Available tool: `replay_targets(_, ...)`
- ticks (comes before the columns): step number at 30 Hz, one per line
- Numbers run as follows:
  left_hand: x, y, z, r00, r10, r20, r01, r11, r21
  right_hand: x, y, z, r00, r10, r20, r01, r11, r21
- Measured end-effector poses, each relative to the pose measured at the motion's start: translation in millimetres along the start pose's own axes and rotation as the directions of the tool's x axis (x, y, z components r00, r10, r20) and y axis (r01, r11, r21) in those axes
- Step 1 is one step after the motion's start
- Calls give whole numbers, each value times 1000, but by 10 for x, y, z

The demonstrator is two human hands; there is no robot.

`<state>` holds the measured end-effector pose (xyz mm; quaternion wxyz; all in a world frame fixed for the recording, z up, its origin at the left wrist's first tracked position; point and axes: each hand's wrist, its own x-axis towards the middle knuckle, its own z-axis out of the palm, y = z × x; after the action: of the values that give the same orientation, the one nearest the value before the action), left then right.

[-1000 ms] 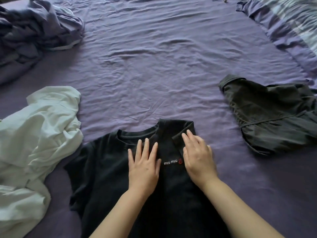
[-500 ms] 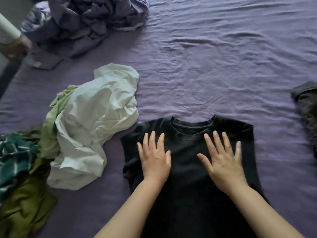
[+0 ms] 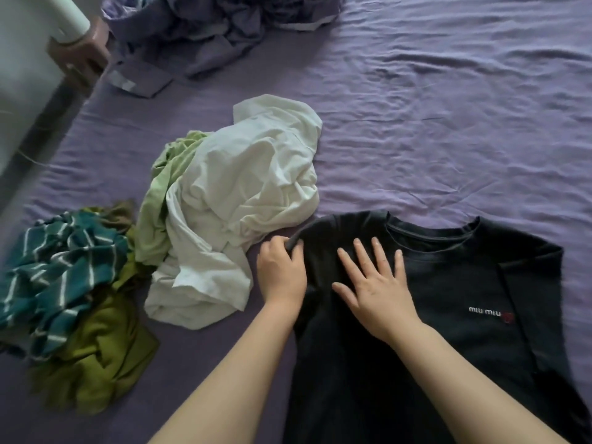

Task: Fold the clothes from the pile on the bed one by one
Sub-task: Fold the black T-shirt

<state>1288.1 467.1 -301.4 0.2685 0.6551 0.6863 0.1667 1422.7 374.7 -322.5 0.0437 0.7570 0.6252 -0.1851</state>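
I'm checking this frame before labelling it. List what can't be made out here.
Head view only:
- black T-shirt: hem cut off by the bottom edge; forearms cover part.
- left hand: fingertips hidden, curled round the shirt's sleeve edge.
- olive garment: type unclear, bunched under the striped teal cloth.
- purple bedding heap: cut off by the top edge.

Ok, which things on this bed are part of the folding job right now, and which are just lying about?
In the job:
black T-shirt
left hand, pinching its shoulder edge
right hand, flat on it
white garment, green garments, striped garment, waiting

Lying about:
purple bedding heap
bed sheet
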Motion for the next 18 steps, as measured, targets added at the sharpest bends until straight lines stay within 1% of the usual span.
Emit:
replay_targets(1,-10,20,-31,1000,-4,-1,4,998,-68,-2,-27,-1,1000,15,0,-15,1000,7)
replay_targets(2,-14,48,-65,1000,6,9,-5,996,-93,-4,-63,-6,1000,22,10,-22,1000,5)
replay_targets(5,13,121,-129,995,76,65,-72,996,-49,66,-145,-32,998,49,43,-47,998,-38)
replay_targets(8,5,167,-141,989,86,117,-75,993,-96,92,-162,-90,997,59,48,-58,998,-12)
replay_targets(10,-40,191,-115,980,45,193,-11,984,-176,0,-102,-90,997,54,-47,-52,997,54)
replay_targets(12,-109,222,-81,955,-17,296,124,931,-344,-158,10,-57,982,86,-168,-60,986,154)
replay_targets(13,-153,230,-56,949,-10,316,139,911,-389,-251,84,-26,970,99,-220,-59,981,183)
replay_targets(14,-196,226,-23,952,46,303,83,913,-400,-349,154,13,960,108,-258,-57,979,196)
replay_targets(15,-228,201,24,951,140,275,-35,934,-356,-452,211,49,953,110,-282,-54,978,199)
replay_targets(16,-250,176,76,932,253,258,-188,950,-249,-546,255,84,949,104,-299,-45,980,196)
replay_targets(17,-268,150,140,888,371,272,-355,929,-107,-628,293,130,946,89,-313,-32,983,182)
replay_targets(18,-281,128,208,827,452,335,-490,871,34,-694,325,182,945,69,-318,-19,987,157)
